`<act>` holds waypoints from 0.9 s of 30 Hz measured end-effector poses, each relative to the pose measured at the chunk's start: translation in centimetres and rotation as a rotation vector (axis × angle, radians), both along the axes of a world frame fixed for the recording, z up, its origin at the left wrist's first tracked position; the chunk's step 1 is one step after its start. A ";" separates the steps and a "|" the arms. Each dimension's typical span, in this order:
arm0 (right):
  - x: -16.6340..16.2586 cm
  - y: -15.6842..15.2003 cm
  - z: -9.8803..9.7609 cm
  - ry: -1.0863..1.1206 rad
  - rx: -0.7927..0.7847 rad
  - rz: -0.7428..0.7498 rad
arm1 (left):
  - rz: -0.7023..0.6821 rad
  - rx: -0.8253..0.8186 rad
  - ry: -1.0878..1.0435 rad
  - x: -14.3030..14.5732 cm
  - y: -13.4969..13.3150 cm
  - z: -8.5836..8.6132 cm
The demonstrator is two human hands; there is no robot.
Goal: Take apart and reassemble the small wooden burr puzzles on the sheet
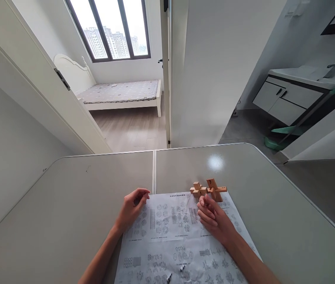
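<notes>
A large creased sheet of paper (167, 227), printed with small line drawings and text, lies on the table in front of me. My left hand (133, 207) is at its upper left corner, fingers curled and the thumb and fingertips closed at the corner. On the right side of the sheet rests my right hand (216, 221), its fingers loosely curled together and nothing showing in them. Just beyond those fingertips stand two wooden interlocking puzzles: a pale one (197, 190) made of short bars, and a browner one (214, 190) with crossed flat pieces and dark marks.
The grey table (67, 213) has a seam (155, 169) down its middle and rounded far corners. Past it, a doorway shows a bed (123, 92) under a window (111, 29). To the right are a washbasin cabinet (288, 92) and a green-headed mop or broom (274, 144).
</notes>
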State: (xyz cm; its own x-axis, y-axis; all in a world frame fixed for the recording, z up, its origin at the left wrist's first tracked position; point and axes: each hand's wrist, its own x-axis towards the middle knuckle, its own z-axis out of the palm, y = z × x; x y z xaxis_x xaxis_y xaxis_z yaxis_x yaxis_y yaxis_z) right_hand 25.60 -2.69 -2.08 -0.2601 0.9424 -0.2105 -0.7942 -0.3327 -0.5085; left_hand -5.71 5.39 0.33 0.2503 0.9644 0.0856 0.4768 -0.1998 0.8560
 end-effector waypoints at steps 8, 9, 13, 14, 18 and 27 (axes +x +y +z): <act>-0.1 0.4 -0.8 0.026 0.011 0.006 | -0.002 -0.027 0.005 -0.1 0.1 0.1; -0.1 0.4 -0.9 0.035 0.010 0.002 | -0.001 -0.029 0.006 -0.1 0.1 0.1; -0.2 0.6 -1.1 0.083 -0.004 -0.011 | 0.009 -0.033 0.017 -0.1 0.2 -0.1; -0.2 0.6 -1.1 0.093 -0.008 -0.016 | 0.011 -0.033 0.019 -0.1 0.3 -0.1; -0.2 0.6 -1.1 0.126 -0.037 -0.031 | 0.013 -0.031 0.033 -0.1 0.3 0.1; -0.3 0.8 -1.1 0.148 -0.056 -0.048 | 0.014 -0.027 0.042 -0.2 0.4 -0.1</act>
